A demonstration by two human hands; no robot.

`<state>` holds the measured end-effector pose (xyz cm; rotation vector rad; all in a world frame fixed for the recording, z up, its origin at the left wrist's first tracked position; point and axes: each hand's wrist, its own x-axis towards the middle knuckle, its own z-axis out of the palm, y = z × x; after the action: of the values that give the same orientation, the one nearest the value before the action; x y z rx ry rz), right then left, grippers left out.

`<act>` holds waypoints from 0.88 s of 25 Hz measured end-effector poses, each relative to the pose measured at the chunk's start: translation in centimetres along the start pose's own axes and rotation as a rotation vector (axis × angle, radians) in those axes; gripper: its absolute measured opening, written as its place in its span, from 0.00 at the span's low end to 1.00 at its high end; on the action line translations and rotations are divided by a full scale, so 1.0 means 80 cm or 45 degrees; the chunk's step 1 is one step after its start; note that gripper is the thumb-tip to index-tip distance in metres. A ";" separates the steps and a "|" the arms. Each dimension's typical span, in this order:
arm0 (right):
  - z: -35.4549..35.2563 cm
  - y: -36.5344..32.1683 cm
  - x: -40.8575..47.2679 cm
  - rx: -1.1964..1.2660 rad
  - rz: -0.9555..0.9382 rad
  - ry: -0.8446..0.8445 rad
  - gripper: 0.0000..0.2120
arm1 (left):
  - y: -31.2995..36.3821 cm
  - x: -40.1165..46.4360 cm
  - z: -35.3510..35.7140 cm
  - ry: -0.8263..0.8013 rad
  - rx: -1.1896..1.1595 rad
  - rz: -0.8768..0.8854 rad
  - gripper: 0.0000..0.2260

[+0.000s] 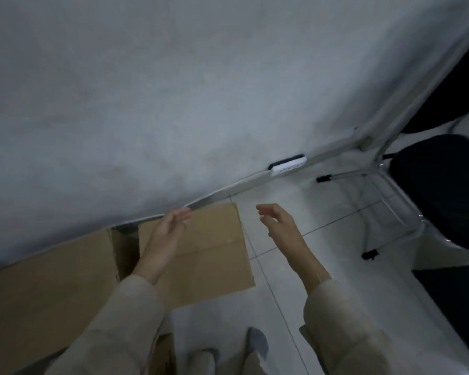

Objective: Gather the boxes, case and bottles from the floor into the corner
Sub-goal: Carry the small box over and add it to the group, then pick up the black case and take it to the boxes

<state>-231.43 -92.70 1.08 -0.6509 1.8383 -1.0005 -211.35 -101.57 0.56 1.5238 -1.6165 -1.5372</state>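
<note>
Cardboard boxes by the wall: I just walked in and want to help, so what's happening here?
A person in a beige long-sleeved top stands over two brown cardboard boxes, a smaller one and a larger one, set side by side against the grey wall. Both hands are open and hold nothing: the left hand hovers over the smaller box, the right hand over the white tiled floor. A black chair stands to the right.

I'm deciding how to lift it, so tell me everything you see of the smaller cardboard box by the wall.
The smaller cardboard box is plain brown, closed, with a flap seam across its top. It sits flat on the tiled floor, its far edge at the wall and its left side beside a larger box. The left hand hovers above it; contact cannot be told.
</note>
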 end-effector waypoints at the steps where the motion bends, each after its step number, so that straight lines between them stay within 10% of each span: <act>1: -0.016 -0.022 -0.026 0.034 -0.036 0.047 0.13 | 0.028 -0.014 0.003 -0.076 0.008 0.064 0.12; 11: -0.127 -0.080 -0.313 0.185 -0.157 0.525 0.10 | 0.206 -0.153 0.067 -0.800 0.234 0.613 0.10; 22: -0.162 0.122 -0.716 0.560 0.151 1.414 0.10 | 0.191 -0.520 0.295 -1.863 0.602 1.008 0.11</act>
<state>-217.97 -38.98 22.89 0.3938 2.3697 -1.8167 -225.46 -58.51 22.19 -0.5536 -2.8903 -1.8081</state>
